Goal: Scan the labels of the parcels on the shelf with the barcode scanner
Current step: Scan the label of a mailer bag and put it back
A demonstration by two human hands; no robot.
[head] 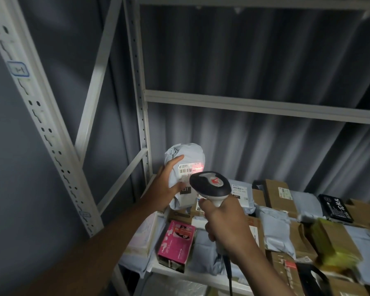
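Head view put us in a dim room with a grey corrugated wall (254,60) behind a white metal shelf (244,103). Our left hand (169,180) held a pale grey parcel (186,154) upright at the left end of the shelf, fingers and thumb wrapped round its side. Our right hand (224,223) was clamped on the handle of the barcode scanner (210,184), which pointed at the parcel's white label (188,170); a red glow lay on the label's right edge. Across the shelf board lay brown cardboard boxes (276,195), more grey mailer bags (273,225), a pink box (176,242) near the front edge and a black package (334,208).
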